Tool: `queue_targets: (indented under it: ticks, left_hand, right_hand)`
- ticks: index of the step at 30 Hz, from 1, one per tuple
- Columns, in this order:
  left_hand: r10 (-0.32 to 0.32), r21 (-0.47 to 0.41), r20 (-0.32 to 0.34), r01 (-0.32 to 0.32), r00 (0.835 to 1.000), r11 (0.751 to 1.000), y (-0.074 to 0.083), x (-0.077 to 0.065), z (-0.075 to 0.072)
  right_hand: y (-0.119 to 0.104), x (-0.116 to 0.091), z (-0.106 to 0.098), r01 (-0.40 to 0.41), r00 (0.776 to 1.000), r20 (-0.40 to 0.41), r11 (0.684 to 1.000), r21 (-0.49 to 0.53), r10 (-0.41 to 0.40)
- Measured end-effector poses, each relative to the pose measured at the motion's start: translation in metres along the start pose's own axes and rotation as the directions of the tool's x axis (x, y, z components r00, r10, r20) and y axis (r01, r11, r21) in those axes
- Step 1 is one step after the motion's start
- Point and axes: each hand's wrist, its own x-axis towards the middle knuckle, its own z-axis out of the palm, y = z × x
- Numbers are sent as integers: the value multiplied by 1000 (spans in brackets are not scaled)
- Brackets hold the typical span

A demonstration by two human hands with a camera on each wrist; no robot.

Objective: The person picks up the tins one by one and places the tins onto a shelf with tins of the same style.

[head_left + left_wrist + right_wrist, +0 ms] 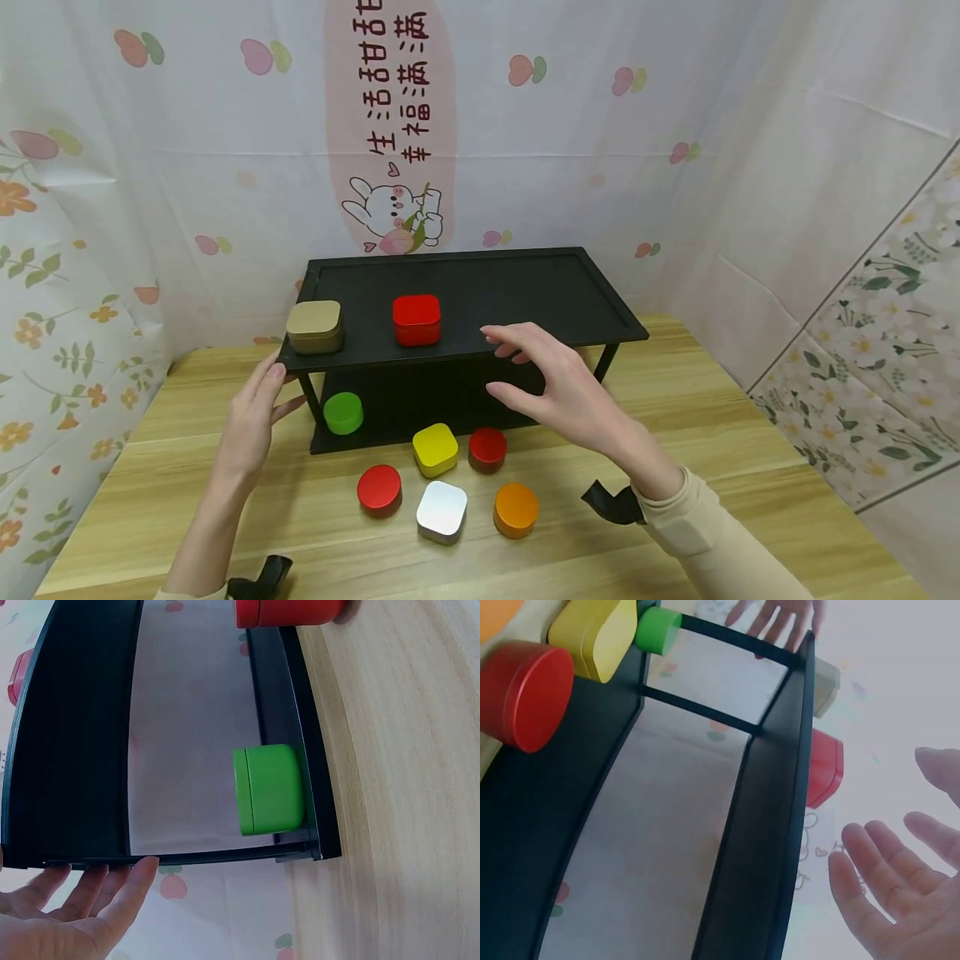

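A two-tier black rack (pixel 510 300) stands on the table. My left hand (pixel 253 412) is at the rack's left end, its fairly straight fingers touching the side edge of the top tier. Close above those fingers, a beige tin (pixel 315 327) sits on the top tier's front left corner. Farther right on that tier is a red square tin (pixel 417 320). My right hand (pixel 558 387) hovers in front of the top tier's right half, thumb and fingers spread apart with nothing between them. A green round tin (pixel 343 413) stands on the lower tier, at its left end.
On the table before the rack are a yellow tin (pixel 435 450), a white tin (pixel 442 510), an orange round tin (pixel 516 510) and two red round tins, one left (pixel 379 490) and one right (pixel 487 450). A printed cloth (pixel 525 200) hangs behind the rack.
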Motion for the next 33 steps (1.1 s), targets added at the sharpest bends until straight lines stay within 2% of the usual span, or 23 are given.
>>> queue_targets:
  ticks: [11, 19, 33]
  left_hand:
    - [-24, -12, 2, 24, 1000, 1000, -1, 2, -1]
    - [2, 22, -4, -2, 1000, 1000, 0, -1, -1]
    - [-4, 12, 0, 4, 1000, 1000, 0, -1, -1]
  right_hand:
    - [-7, -7, 13, -4, 1000, -8, 998, 70, 5]
    - [-14, -9, 24, -33, 999, -12, 994, 101, 35]
    - [-24, -20, 42, -83, 996, 38, 990, 118, 79]
